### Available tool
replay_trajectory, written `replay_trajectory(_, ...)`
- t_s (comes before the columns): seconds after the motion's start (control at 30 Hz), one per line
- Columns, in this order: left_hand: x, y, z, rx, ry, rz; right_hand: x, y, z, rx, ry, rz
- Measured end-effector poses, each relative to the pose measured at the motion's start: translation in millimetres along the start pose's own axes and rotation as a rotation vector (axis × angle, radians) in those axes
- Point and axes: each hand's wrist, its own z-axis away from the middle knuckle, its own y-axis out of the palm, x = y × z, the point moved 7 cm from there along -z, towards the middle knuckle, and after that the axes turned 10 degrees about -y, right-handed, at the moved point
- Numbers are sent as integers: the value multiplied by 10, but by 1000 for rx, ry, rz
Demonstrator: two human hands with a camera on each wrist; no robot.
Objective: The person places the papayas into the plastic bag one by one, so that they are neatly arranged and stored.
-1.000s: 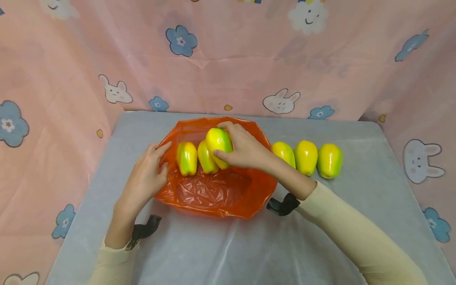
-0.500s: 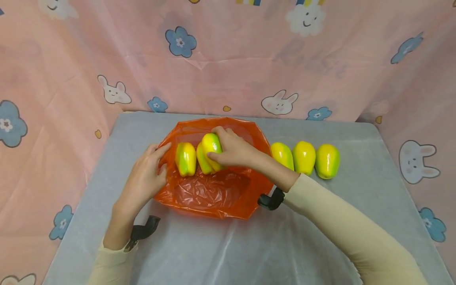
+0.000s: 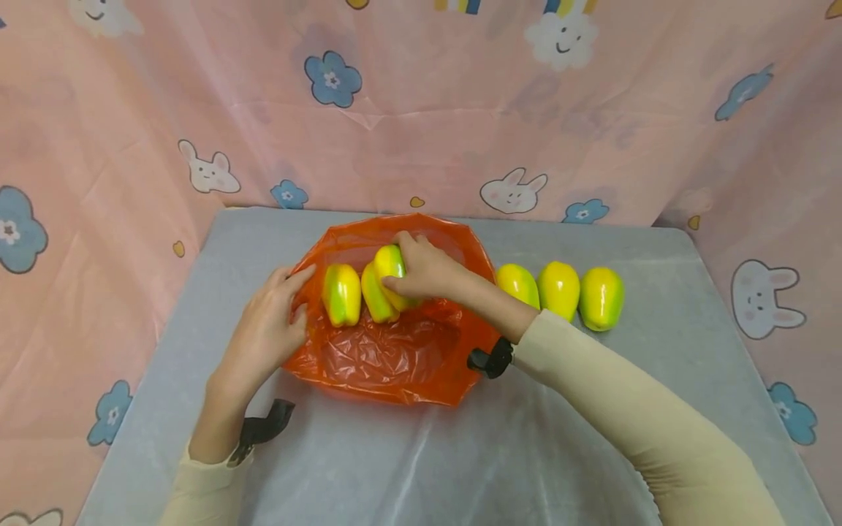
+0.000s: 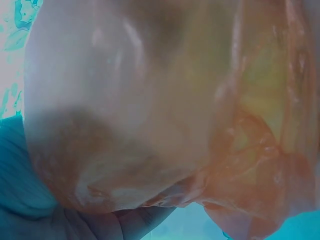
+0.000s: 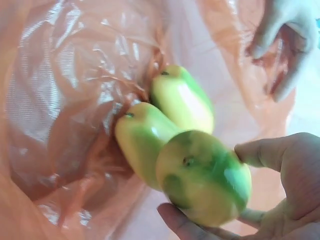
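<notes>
An orange plastic bag (image 3: 388, 358) lies with its mouth spread wide on the table. My left hand (image 3: 266, 329) grips its left rim, thumb inside and fingers along the edge; the bag's film (image 4: 135, 125) fills most of the left wrist view. Inside the bag, my right hand (image 3: 430, 270) holds a yellow-green mango (image 5: 205, 180) between thumb and fingers. Two more mangoes sit to its left in the bag: a left one (image 3: 342, 296) and a middle one (image 3: 377, 298), which the held mango partly overlaps.
Three mangoes stand in a row right of the bag: one (image 3: 518, 285) partly behind my right forearm, a middle one (image 3: 559, 288), and an outer one (image 3: 601, 298). A grey cloth covers the table (image 3: 368, 467). A pink patterned curtain (image 3: 408, 131) hangs behind it.
My right hand has moved left and down into the bag with the mango, bringing it against the middle mango. The left hand keeps its place at the rim.
</notes>
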Motion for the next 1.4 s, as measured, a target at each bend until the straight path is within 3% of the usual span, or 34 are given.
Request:
replay_trajectory(0.43, 5, -30, 17, 2, -13, 5, -319, -30, 26, -136, 100, -34)
replay_trajectory(0.8, -15, -41, 27, 0, -6, 2, -540, 80, 13, -80, 147, 11)
replay_trajectory(1.4, 3, -37, 27, 4, -12, 1, -542, 246, -40, -75, 71, -3)
